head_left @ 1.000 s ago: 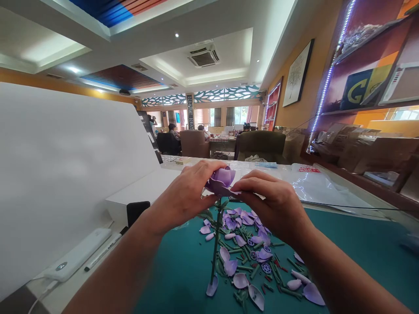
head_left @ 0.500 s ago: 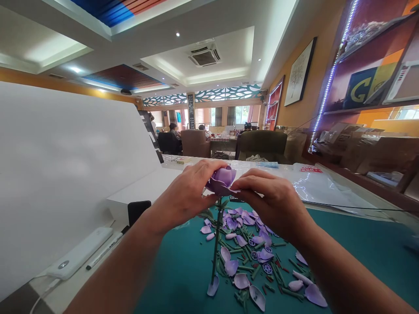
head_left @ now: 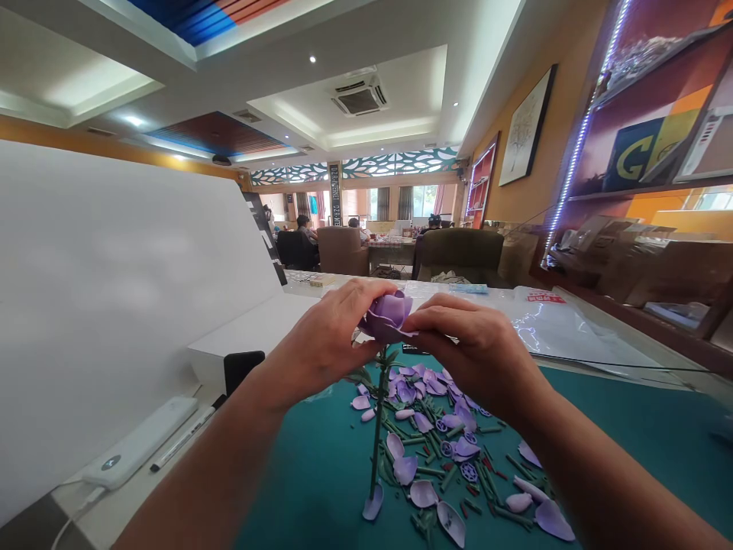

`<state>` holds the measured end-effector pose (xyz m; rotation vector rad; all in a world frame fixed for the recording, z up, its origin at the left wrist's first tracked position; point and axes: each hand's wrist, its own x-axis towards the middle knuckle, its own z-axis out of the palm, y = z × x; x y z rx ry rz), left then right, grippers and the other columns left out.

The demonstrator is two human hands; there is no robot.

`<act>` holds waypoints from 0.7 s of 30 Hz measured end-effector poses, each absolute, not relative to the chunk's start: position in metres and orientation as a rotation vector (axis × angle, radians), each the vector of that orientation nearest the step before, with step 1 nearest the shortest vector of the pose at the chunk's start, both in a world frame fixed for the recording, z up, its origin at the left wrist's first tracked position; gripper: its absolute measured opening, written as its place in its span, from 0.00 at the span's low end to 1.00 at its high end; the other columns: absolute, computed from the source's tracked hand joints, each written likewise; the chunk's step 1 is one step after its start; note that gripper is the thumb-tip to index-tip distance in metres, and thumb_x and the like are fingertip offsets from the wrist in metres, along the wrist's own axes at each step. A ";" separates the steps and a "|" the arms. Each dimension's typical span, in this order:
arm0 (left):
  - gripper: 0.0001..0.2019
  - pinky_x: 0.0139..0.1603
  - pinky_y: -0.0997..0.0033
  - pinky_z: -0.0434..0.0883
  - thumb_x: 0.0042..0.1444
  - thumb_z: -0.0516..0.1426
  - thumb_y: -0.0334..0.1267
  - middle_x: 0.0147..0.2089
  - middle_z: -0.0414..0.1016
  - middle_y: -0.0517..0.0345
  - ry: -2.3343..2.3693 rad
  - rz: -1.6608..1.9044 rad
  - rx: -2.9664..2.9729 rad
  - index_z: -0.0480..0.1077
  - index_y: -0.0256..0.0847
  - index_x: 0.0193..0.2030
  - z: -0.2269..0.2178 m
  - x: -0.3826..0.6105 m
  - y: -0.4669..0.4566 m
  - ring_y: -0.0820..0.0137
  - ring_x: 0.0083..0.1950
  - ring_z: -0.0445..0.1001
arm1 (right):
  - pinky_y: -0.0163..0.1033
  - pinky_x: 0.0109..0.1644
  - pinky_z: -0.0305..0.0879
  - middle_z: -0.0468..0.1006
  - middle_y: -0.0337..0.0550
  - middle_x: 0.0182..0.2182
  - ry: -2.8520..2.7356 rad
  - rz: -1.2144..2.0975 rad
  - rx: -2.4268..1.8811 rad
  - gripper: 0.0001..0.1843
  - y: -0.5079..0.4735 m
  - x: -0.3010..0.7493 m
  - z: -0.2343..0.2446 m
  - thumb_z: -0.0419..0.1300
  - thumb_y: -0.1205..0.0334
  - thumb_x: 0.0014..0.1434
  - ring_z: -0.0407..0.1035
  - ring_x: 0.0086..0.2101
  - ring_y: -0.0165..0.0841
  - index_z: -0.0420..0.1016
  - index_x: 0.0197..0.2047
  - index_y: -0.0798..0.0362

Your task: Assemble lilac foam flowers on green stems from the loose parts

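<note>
Both the left hand (head_left: 324, 344) and right hand (head_left: 478, 351) pinch a purple flower head (head_left: 389, 317), fingers curled.

the left hand (head_left: 324, 344) and the right hand (head_left: 475, 353) pinch a lilac plastic flower head (head_left: 389, 316) from either side, fingers curled around it, its green stem (head_left: 377, 428) hanging down over a teal mat (head_left: 630, 428). loose petals (head_left: 424, 493) and short green stem pieces (head_left: 431, 472) lie scattered on the mat. to its left, a white power bank (head_left: 140, 443) lies beside a marker (head_left: 183, 439).
</note>
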<state>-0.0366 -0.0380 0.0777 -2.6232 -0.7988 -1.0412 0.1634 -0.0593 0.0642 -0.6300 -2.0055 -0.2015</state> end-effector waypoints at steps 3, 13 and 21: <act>0.23 0.54 0.59 0.72 0.58 0.59 0.43 0.57 0.70 0.51 -0.795 -1.052 -2.618 0.59 0.45 0.58 0.077 -0.036 -0.038 0.61 0.57 0.70 | 0.32 0.31 0.66 0.78 0.41 0.31 -2.010 -0.205 -0.633 0.07 -0.059 0.163 0.065 0.58 0.67 0.61 0.71 0.30 0.28 0.78 0.35 0.53; 0.25 0.54 0.62 0.73 0.57 0.59 0.40 0.59 0.69 0.52 -0.787 -1.050 -2.608 0.58 0.44 0.59 0.075 -0.038 -0.037 0.61 0.59 0.68 | 0.32 0.32 0.66 0.78 0.42 0.31 -2.021 -0.205 -0.622 0.08 -0.056 0.163 0.062 0.57 0.67 0.62 0.72 0.31 0.29 0.78 0.35 0.53; 0.25 0.54 0.61 0.73 0.58 0.58 0.45 0.60 0.68 0.53 -0.841 -1.053 -2.630 0.58 0.46 0.60 0.075 -0.040 -0.037 0.61 0.60 0.68 | 0.33 0.31 0.64 0.77 0.40 0.31 -2.003 -0.138 -0.647 0.04 -0.054 0.162 0.059 0.60 0.67 0.60 0.70 0.30 0.28 0.76 0.36 0.52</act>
